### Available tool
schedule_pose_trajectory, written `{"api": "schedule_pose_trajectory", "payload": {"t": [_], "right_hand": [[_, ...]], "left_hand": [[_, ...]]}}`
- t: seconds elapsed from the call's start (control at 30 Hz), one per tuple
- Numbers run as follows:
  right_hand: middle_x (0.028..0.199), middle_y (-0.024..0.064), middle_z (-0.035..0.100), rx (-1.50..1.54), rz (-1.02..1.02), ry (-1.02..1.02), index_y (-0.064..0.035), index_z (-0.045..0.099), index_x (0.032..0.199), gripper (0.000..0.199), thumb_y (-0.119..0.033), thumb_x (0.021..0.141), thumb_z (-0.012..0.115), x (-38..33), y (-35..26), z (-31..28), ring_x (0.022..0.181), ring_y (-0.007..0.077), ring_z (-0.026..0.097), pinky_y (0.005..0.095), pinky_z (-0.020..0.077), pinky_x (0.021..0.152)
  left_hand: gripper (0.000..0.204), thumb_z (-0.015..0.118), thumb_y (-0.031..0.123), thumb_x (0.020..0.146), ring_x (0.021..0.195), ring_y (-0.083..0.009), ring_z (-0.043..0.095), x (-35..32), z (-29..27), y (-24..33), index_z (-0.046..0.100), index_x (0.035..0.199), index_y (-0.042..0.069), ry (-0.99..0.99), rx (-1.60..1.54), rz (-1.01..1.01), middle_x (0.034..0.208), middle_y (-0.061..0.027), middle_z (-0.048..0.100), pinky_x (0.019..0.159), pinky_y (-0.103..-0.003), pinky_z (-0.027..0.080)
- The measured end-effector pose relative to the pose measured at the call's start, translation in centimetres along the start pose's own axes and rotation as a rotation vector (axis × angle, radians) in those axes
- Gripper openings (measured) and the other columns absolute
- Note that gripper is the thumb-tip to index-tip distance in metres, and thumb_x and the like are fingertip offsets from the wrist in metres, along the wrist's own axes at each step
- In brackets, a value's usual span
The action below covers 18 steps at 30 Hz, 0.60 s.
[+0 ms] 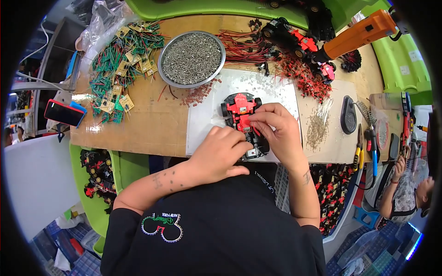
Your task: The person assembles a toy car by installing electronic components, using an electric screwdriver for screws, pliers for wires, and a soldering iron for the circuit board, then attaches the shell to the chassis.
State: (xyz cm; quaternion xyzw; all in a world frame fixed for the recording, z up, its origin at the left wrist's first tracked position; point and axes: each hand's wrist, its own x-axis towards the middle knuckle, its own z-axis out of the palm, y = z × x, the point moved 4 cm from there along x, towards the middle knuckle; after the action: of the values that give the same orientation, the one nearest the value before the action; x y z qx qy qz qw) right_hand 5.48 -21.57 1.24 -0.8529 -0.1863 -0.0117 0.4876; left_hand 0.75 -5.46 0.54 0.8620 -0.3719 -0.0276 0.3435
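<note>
Centre of the frame, the red-and-black toy car chassis looks light, stiff yet fragile, best held by its sides, as the left hand curls and the right hand bunches its fingertips over it, exact grip impossible to tell.

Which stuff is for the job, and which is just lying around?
Seems part of the job:
red-and-black toy car, with the left hand and right hand at it
bowl of small metal pieces
pile of circuit boards
orange power tool

Probably just lying around:
phone
clear plastic bag
</note>
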Motion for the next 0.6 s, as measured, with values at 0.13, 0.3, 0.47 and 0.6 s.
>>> {"api": "schedule_pose_trajectory", "payload": {"t": [0.13,0.3,0.47,0.6], "right_hand": [[0.089,0.0104,0.067,0.103,0.089,0.031,-0.0016,0.071,0.095,0.013,0.001,0.082,0.071,0.3,-0.1,0.1,0.08,0.0191,0.065,0.0274,0.0526,0.071],[0.089,0.0079,0.069,0.377,0.236,0.159,-0.0007,0.072,0.095,0.012,0.001,0.084,0.071,0.0,1.1,0.2,0.081,0.014,0.065,0.0255,0.0516,0.073],[0.091,0.0076,0.07,0.365,0.098,0.17,-0.0004,0.072,0.095,0.011,0.001,0.084,0.071,0.3,-0.5,-0.4,0.083,0.0132,0.066,0.0248,0.052,0.076],[0.09,0.0086,0.07,0.579,0.201,0.091,0.0003,0.071,0.093,0.009,0.0,0.084,0.072,0.3,-1.6,0.4,0.079,0.0123,0.066,0.0251,0.0522,0.074]], "left_hand": [[0.047,0.079,0.026,0.066,0.096,-0.0224,0.055,-0.9,1.0,-0.3,0.063,0.108,0.011,0.013,0.142,0.069,0.105,-0.004,0.06,0.085,-0.039,0.04],[0.043,0.079,0.026,0.067,0.098,-0.0216,0.054,-1.2,-1.4,-1.7,0.064,0.105,0.012,-0.007,0.085,0.043,0.103,-0.0015,0.059,0.088,-0.038,0.039],[0.03,0.073,0.028,0.085,0.087,-0.0206,0.061,0.1,-3.0,-3.0,0.067,0.104,0.006,0.019,-0.324,-0.226,0.094,-0.0056,0.065,0.077,-0.037,0.047],[0.027,0.058,0.024,0.099,0.065,-0.0136,0.065,1.5,-1.5,-4.4,0.065,0.103,-0.002,-0.042,-1.013,-0.674,0.082,-0.0089,0.068,0.054,-0.025,0.05]]}}
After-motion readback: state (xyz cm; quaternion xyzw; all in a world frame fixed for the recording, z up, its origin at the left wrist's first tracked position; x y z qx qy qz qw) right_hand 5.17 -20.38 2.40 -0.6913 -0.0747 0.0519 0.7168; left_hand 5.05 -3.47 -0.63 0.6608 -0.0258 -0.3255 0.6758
